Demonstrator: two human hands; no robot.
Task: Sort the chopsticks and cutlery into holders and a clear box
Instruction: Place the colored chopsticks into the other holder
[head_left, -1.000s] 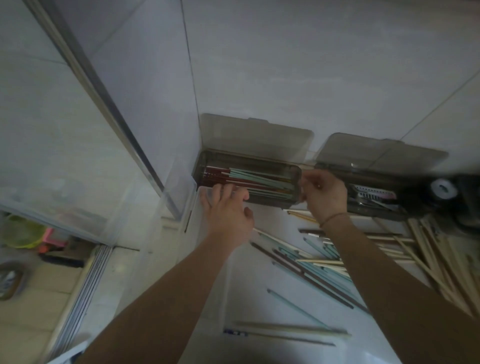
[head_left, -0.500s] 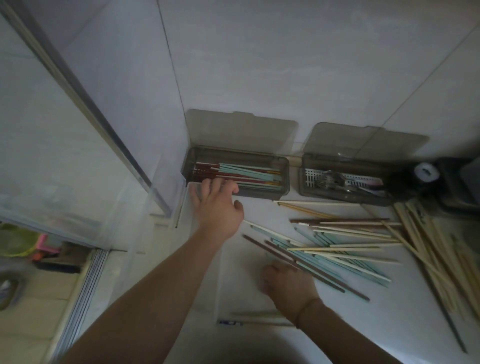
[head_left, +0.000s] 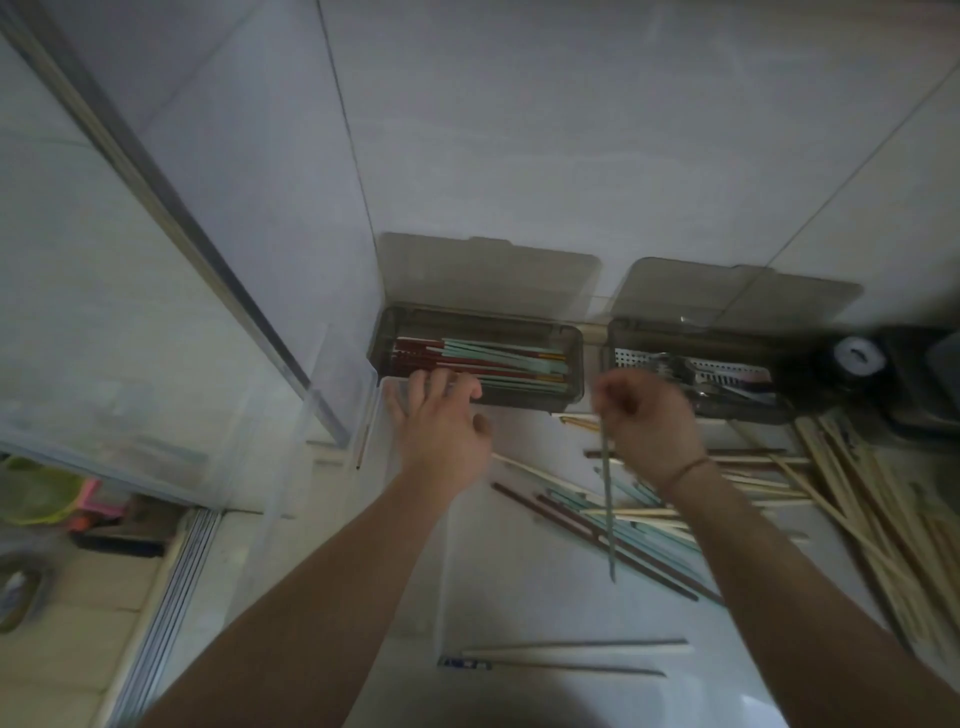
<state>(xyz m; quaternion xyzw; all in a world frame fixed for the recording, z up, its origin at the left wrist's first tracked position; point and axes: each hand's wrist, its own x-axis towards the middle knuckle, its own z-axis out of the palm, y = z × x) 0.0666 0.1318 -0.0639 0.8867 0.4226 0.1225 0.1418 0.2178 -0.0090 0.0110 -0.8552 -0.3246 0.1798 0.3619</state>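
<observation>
Pinching one teal chopstick (head_left: 608, 499) in the right hand (head_left: 649, 421), tip hanging down over the loose pile (head_left: 639, 519) on the tabletop (head_left: 519, 597). Resting the left hand (head_left: 441, 415), fingers spread, on the front rim of the left holder (head_left: 478, 364) of red and teal chopsticks. Beside it, cutlery in the right holder (head_left: 696, 374).

Single head-worn wide-angle cam, no second view, so no overlap. Looks forward and steeply down over both forearms onto white desk (head_left: 519, 613), facing tiled wall (head_left: 571, 130). Close range, arm's reach. Left edge catches floor (head_left: 78, 597) below desk level. Edges blurred, barrel distortion.
</observation>
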